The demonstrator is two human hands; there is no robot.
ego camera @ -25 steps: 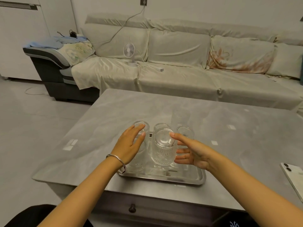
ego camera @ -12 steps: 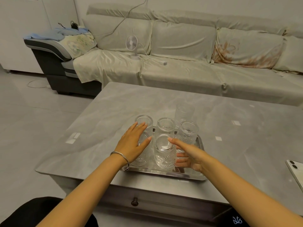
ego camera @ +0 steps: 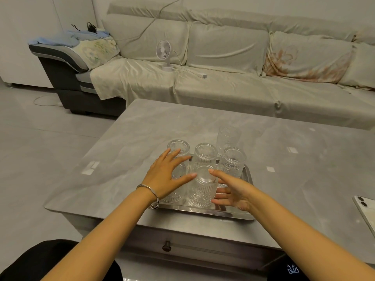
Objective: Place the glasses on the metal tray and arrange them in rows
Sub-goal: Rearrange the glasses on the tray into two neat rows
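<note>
A metal tray (ego camera: 233, 214) lies at the near edge of the grey table. Several clear ribbed glasses stand on it: a back row of three (ego camera: 205, 154) and a front middle glass (ego camera: 202, 189). One more glass (ego camera: 228, 136) stands on the table just behind the tray's far right corner. My left hand (ego camera: 168, 177) lies spread over a front left glass (ego camera: 172, 196), its thumb touching the front middle glass. My right hand (ego camera: 231, 191) is open on the other side, index fingertip at that glass's rim.
A white phone (ego camera: 365, 211) lies at the table's right edge. A drawer knob (ego camera: 166, 246) sits below the tray. Behind the table is a covered sofa (ego camera: 223, 86) with a small white fan (ego camera: 163, 53) and its cable on the seat.
The front middle glass has come down a little toward the tray's front between my hands. Both hands keep flanking it. The view has shifted, so the glass behind the tray shows.
</note>
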